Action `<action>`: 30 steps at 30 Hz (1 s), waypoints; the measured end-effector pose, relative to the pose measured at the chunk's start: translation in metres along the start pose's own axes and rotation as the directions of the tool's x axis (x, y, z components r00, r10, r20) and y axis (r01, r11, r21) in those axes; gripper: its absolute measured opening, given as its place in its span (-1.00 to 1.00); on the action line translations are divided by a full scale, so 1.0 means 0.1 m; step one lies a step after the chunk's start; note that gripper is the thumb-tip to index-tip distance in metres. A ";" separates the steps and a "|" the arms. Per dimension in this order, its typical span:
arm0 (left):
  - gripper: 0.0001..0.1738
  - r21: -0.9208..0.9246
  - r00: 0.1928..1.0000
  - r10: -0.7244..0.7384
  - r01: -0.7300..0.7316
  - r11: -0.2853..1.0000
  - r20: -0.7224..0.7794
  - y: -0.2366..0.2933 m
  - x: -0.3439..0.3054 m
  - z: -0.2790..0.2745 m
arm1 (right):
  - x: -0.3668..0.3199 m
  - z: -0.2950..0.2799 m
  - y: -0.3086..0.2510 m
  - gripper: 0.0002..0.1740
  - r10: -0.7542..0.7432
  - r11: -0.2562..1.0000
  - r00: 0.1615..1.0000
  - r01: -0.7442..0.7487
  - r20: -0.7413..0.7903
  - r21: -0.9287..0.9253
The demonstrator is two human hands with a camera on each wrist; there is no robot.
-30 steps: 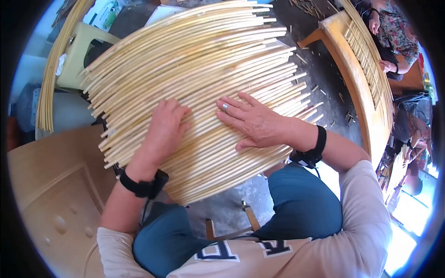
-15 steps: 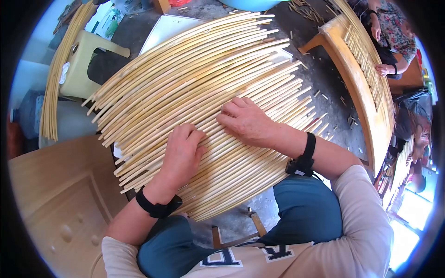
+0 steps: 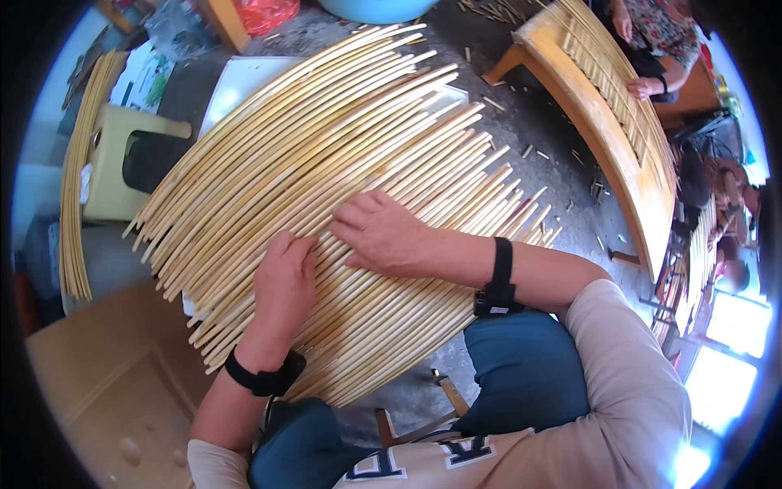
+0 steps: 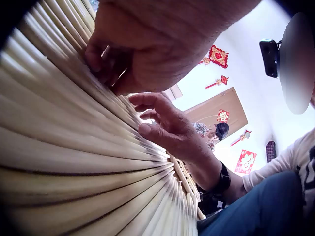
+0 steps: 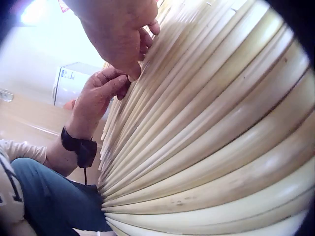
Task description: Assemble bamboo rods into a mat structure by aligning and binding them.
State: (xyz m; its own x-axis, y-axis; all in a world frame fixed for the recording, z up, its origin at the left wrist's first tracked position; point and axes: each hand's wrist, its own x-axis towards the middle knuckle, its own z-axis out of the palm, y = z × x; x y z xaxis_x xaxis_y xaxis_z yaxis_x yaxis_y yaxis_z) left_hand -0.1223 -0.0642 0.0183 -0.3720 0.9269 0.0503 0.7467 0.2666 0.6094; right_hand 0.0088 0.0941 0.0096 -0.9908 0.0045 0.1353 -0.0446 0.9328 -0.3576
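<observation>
A wide layer of long, pale cane sticks (image 3: pixel 244 196) lies side by side in front of me, fanning apart at the ends. My left hand (image 3: pixel 285 285) is over the near middle of the layer. Its thumb and index finger pinch at a cane stick, seen from the side in the right wrist view. Just right of it my right hand (image 3: pixel 391 236) rests on the sticks with loosely bent fingers. In the left wrist view the right hand's fingertips (image 4: pixel 135 100) touch the stick surface close to the left hand (image 4: pixel 152 44).
A white board (image 3: pixel 236 81) shows under the far sticks. At left stand a pale plastic stool (image 3: pixel 110 171) and a bundle of canes (image 3: pixel 73 196). On the right is a curved wooden bench (image 3: pixel 603 138) with another person's hand (image 3: pixel 648 87) by it. Offcuts litter the floor.
Both hands have drawn closer together, and the right hand's spread fingers have bent. Gaps between the sticks look wider at the right ends. The head view has shifted.
</observation>
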 end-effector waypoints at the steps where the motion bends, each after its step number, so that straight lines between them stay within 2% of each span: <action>1: -0.82 -0.009 1.000 -0.014 0.014 1.000 0.002 0.01 0.01 0.00 | 0.00 0.03 -0.01 -0.56 -0.027 1.000 0.999 0.026 -0.023 -0.012; 6: -0.78 0.091 0.997 0.067 -0.069 0.993 0.027 0.02 0.14 -0.01 | -0.02 0.08 0.01 -0.56 -0.029 1.000 0.999 0.029 -0.041 -0.001; 8: -0.77 0.107 0.996 0.077 -0.081 0.991 0.041 -0.01 0.13 0.02 | -0.01 0.05 -0.01 -0.50 0.011 0.999 0.998 -0.013 0.060 0.036; 9: -0.75 0.131 0.995 0.089 -0.093 0.987 0.035 -0.02 0.12 0.04 | -0.02 0.04 -0.01 -0.50 0.011 0.999 0.998 -0.013 0.060 0.033; 11: -0.73 0.158 0.995 0.099 -0.101 0.982 0.025 -0.02 0.12 0.03 | -0.03 0.02 0.01 -0.64 -0.026 0.998 0.999 0.028 -0.024 0.050; 12: -0.71 0.152 0.994 0.110 -0.112 0.982 0.026 -0.01 0.11 0.03 | -0.05 0.00 0.05 -0.64 -0.026 0.998 0.999 0.027 -0.026 0.050; 14: -0.69 0.141 0.992 0.123 -0.126 0.982 0.031 -0.01 0.11 0.02 | -0.11 -0.07 0.24 -0.71 -0.024 0.994 0.992 0.037 -0.128 0.101; 15: -0.69 0.136 0.992 0.127 -0.129 0.982 0.021 0.00 0.12 0.00 | -0.15 -0.15 0.39 -0.77 -0.005 0.997 0.963 0.024 -0.270 0.067; 16: -0.68 0.131 0.992 0.126 -0.126 0.983 0.009 0.01 0.11 0.00 | -0.22 -0.26 0.53 -0.82 0.112 0.992 0.957 -0.093 -0.268 0.084; 17: -0.68 0.128 0.992 0.122 -0.122 0.984 0.008 0.01 0.11 0.01 | -0.26 -0.48 0.58 -0.85 0.161 0.987 0.946 -0.161 -0.280 0.021; 20: -0.69 0.131 0.992 0.124 -0.125 0.984 0.014 0.00 0.14 0.00 | -0.40 -0.52 0.73 -0.86 0.229 0.973 0.951 -0.217 -0.207 0.082; 22: -0.71 0.166 0.988 0.153 -0.150 0.975 -0.006 -0.01 0.14 0.01 | -0.46 -0.39 0.76 -0.87 0.207 0.978 0.966 -0.200 -0.152 0.062; 25: -0.72 0.167 0.987 0.157 -0.150 0.975 -0.030 -0.03 0.15 0.02 | -0.47 -0.35 0.74 -0.88 0.162 0.986 0.973 -0.165 -0.163 -0.001; 30: -0.72 0.135 0.992 0.121 -0.117 0.984 -0.023 -0.01 0.14 0.02 | -0.43 -0.38 0.73 -0.92 0.176 0.984 0.979 -0.178 -0.106 -0.008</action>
State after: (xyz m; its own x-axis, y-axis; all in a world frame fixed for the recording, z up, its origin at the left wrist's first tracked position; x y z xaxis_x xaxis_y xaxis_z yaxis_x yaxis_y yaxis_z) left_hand -0.1273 -0.0508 0.0172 -0.2917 0.9459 0.1417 0.8528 0.1901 0.4865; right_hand 0.0526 0.1759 0.0124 -0.9639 0.2072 0.1672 0.1337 0.9198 -0.3689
